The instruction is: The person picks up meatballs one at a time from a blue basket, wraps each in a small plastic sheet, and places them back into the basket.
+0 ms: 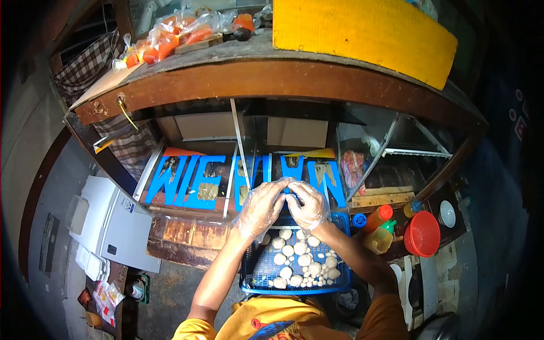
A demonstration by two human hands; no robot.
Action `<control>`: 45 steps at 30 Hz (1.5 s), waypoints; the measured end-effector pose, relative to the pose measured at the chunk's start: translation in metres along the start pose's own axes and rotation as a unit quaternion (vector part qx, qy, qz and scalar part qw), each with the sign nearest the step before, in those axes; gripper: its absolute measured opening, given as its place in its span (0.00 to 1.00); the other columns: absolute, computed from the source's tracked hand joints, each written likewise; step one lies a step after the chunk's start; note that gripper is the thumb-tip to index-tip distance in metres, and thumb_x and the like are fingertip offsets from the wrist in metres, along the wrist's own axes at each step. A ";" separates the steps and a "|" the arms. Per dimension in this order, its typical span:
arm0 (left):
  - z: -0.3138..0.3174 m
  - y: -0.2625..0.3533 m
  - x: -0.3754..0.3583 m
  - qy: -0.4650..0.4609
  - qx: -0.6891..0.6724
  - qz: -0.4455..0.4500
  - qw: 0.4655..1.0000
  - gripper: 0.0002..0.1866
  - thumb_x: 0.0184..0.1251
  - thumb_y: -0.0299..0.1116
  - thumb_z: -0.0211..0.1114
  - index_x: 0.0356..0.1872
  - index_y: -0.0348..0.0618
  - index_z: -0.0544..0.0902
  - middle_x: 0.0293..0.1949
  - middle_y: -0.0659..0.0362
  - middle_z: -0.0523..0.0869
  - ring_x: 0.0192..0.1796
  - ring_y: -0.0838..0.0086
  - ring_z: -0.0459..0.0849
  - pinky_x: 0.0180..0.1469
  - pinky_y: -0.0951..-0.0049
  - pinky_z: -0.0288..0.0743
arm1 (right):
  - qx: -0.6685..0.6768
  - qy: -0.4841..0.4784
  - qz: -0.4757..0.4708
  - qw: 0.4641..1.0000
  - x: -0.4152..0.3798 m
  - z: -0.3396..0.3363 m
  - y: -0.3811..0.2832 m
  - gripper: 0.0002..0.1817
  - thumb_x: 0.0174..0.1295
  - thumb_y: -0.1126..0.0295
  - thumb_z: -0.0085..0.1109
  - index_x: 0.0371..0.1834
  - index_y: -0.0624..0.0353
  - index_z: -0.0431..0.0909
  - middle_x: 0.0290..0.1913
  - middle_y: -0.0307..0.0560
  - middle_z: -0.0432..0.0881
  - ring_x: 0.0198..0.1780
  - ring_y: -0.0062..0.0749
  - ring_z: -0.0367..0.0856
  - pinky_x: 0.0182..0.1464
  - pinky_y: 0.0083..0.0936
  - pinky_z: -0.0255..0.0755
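Note:
My left hand (pixel 263 207) and my right hand (pixel 306 207), both in clear plastic gloves, meet over the far side of a blue plastic basket (pixel 294 292). Their fingers curl inward with the fingertips together, and I cannot tell what lies between them. In the basket below are several pale, lumpy balls (pixel 300 248) of different sizes. Larger ones are spread about, while a cluster of small ones (pixel 315 270) sits toward the near right.
Beyond the basket stands a glass-fronted cabinet with blue letters (pixel 209 174). Right of the basket are a red bowl (pixel 422 234), sauce bottles (pixel 378 218) and a white bowl (pixel 447 214). A white box (pixel 116 224) stands left. Bagged orange items (pixel 164 45) lie on the shelf above.

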State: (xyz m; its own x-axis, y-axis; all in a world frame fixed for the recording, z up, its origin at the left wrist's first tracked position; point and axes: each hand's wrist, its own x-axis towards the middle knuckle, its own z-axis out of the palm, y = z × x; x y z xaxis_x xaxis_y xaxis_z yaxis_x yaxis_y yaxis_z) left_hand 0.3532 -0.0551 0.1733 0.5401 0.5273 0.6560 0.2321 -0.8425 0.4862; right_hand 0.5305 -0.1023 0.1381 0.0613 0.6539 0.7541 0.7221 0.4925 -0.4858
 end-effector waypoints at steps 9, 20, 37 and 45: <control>0.022 -0.002 -0.053 -0.072 -0.012 -0.050 0.996 0.23 0.71 0.25 0.68 0.66 0.39 0.80 0.62 0.47 0.88 0.63 0.49 0.86 0.66 0.54 0.81 | 0.020 -0.077 0.074 0.994 -0.062 -0.001 0.001 0.19 0.62 0.73 0.71 0.57 0.63 0.86 0.54 0.60 0.90 0.55 0.56 0.90 0.56 0.40 0.85; 0.039 0.005 -0.111 -0.202 -0.027 -0.132 0.970 0.25 0.75 0.33 0.68 0.69 0.39 0.79 0.62 0.44 0.87 0.63 0.47 0.86 0.65 0.52 0.81 | 0.082 -0.161 0.148 0.972 -0.127 -0.005 -0.010 0.22 0.63 0.73 0.69 0.62 0.63 0.84 0.55 0.62 0.89 0.55 0.58 0.89 0.57 0.43 0.84; 0.076 -0.008 -0.180 -0.298 -0.021 -0.202 0.933 0.27 0.75 0.31 0.65 0.72 0.34 0.72 0.53 0.34 0.87 0.56 0.39 0.86 0.58 0.47 0.82 | 0.085 -0.280 0.162 0.942 -0.209 0.026 0.017 0.24 0.63 0.75 0.63 0.64 0.64 0.81 0.63 0.61 0.85 0.64 0.56 0.83 0.70 0.47 0.76; 0.096 -0.018 -0.188 -0.279 0.015 -0.203 0.938 0.15 0.77 0.31 0.62 0.58 0.35 0.78 0.40 0.36 0.89 0.45 0.39 0.88 0.44 0.44 0.83 | -0.037 -0.277 0.134 0.951 -0.209 0.032 0.020 0.19 0.62 0.79 0.56 0.56 0.66 0.84 0.58 0.63 0.86 0.61 0.63 0.83 0.67 0.49 0.78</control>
State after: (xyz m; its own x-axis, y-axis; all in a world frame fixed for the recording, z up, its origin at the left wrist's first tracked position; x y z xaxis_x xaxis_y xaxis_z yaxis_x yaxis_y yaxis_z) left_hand 0.3249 -0.1501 -0.0141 0.7394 0.6731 0.0117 0.5290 -0.5917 0.6083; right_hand 0.5097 -0.2107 -0.0432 -0.1079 0.9626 0.2484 0.7789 0.2371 -0.5806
